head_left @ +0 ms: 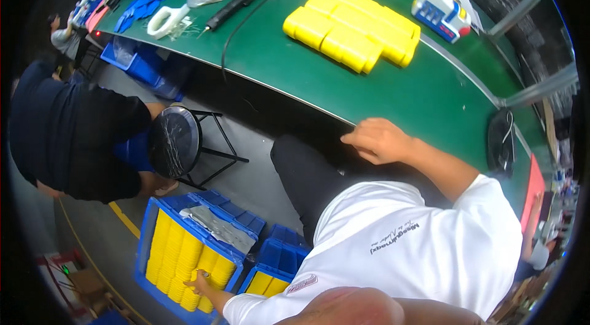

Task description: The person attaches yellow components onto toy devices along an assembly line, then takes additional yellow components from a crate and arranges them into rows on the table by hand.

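Note:
My left hand point(199, 284) reaches down into a blue crate point(145, 245) on the floor at the lower left. Its fingers are apart and touch the rows of thin yellow plastic pieces point(178, 251) packed inside; I see none lifted out. At the near edge of the green workbench point(270, 73), my right hand point(382, 142) hangs with its fingers loosely curled in, and nothing shows in them. Farther back on the bench lie several yellow plastic blocks point(353, 23), side by side in a group.
A black electric screwdriver point(233, 6) with a cable, a white tape roll point(166, 21) and blue gloves point(144, 6) lie on the bench's left. A blue-and-white device point(439, 12) stands behind. A person point(80, 134) bends beside a round stool point(175, 142). Another blue crate point(279, 257) adjoins.

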{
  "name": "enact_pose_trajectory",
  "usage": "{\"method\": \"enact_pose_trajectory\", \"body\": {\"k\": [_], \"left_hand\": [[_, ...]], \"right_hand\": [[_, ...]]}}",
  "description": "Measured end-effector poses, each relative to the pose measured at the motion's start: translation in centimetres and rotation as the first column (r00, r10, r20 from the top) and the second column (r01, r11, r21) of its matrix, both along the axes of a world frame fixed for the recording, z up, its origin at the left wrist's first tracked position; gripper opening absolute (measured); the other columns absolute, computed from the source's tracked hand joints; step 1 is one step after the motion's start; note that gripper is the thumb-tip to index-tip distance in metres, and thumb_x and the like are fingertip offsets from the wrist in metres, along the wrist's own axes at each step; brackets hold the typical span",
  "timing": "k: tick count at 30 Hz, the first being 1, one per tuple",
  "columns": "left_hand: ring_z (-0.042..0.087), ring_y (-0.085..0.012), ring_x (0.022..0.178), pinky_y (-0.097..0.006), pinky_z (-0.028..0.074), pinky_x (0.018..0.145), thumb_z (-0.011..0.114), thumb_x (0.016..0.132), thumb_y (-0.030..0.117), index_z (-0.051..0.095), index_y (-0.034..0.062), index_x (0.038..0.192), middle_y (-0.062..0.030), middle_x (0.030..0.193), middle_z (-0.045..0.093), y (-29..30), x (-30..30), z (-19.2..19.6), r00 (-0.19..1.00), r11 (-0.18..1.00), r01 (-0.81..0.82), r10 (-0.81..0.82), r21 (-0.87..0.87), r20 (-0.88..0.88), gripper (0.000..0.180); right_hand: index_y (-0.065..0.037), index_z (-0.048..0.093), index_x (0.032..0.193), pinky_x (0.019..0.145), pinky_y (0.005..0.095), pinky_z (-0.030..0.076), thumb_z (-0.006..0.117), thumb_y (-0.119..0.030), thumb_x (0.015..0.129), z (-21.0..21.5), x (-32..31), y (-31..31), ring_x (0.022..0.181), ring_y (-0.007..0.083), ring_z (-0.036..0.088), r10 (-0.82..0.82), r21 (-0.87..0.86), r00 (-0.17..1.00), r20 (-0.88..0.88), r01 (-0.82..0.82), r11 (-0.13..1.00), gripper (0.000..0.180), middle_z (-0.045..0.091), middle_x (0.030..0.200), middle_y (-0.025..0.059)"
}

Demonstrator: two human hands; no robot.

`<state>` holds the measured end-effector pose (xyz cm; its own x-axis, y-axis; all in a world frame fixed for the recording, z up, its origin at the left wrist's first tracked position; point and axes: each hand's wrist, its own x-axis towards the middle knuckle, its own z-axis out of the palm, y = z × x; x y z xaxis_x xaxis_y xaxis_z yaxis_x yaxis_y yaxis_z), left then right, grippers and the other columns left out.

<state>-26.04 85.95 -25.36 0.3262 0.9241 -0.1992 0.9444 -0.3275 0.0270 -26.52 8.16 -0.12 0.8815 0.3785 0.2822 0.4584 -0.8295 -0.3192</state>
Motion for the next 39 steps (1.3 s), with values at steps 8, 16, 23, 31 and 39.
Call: {"method": "enact_pose_trajectory", "body": {"k": [8, 16, 23, 31, 39], "left_hand": [[0.044, -0.046, 0.123, -0.055, 0.035, 0.104, 0.081, 0.062, 0.037, 0.021, 0.0246, 0.153, -0.0341, 0.134, 0.045, -11.3, 1.4, 12.6, 0.93, 0.98, 0.17, -0.196, 0.106, 0.312, 0.11], [0.039, -0.0334, 0.129, -0.045, 0.031, 0.112, 0.079, 0.063, 0.018, 0.029, 0.0127, 0.146, -0.016, 0.139, 0.038, -40.8, 4.2, 28.1, 0.272, 0.508, 0.86, -0.532, 0.045, 0.802, 0.096], [0.036, -0.0505, 0.122, -0.052, 0.036, 0.104, 0.081, 0.058, 0.024, 0.038, 0.0014, 0.138, -0.0338, 0.131, 0.035, -66.8, 3.0, 31.7, -0.416, -0.331, 0.909, -0.729, 0.252, 0.544, 0.093], [0.031, -0.0556, 0.128, -0.064, 0.036, 0.099, 0.082, 0.066, 0.03, 0.035, 0.0025, 0.14, -0.0392, 0.139, 0.026, -76.5, 2.2, 28.6, -0.513, -0.459, 0.857, -0.722, 0.234, 0.464, 0.092], [0.011, -0.0619, 0.138, -0.067, 0.015, 0.11, 0.081, 0.072, 0.027, 0.015, 0.0014, 0.151, -0.0448, 0.147, 0.006, -74.2, 0.7, 25.0, -0.522, -0.298, 0.852, -0.545, 0.43, 0.656, 0.106]], "right_hand": [[-0.009, 0.063, 0.114, 0.069, 0.0356, 0.047, 0.072, -0.007, 0.072, -1.4, -1.7, -0.8, 0.077, 0.0231, 0.059, 0.079, 0.061, 0.994, 0.074, -0.083, 0.995, 0.042, 0.061, 0.086, 0.0054], [-0.01, 0.062, 0.121, 0.067, 0.0356, 0.049, 0.068, -0.007, 0.073, -1.4, -2.4, -0.9, 0.08, 0.0225, 0.061, 0.193, 0.254, 0.903, 0.383, -0.304, 0.918, 0.049, 0.065, 0.101, 0.0071], [-0.004, 0.053, 0.131, 0.083, 0.0407, 0.046, 0.066, -0.003, 0.077, -0.9, -6.8, -6.6, 0.096, 0.0284, 0.058, -0.082, 0.418, 0.845, 0.528, -0.175, 0.892, 0.056, 0.059, 0.11, 0.012], [-0.004, 0.038, 0.143, 0.081, 0.0303, 0.043, 0.062, -0.001, 0.082, -0.6, -7.5, -10.2, 0.095, 0.0195, 0.05, -0.525, 0.745, 0.847, -0.082, 0.402, 0.533, 0.065, 0.047, 0.119, 0.0131], [-0.004, 0.038, 0.143, 0.079, 0.0296, 0.046, 0.064, -0.002, 0.083, -1.4, -7.8, -10.0, 0.092, 0.0196, 0.05, -0.487, 0.746, 0.865, -0.123, 0.404, 0.529, 0.065, 0.045, 0.122, 0.0136]]}}
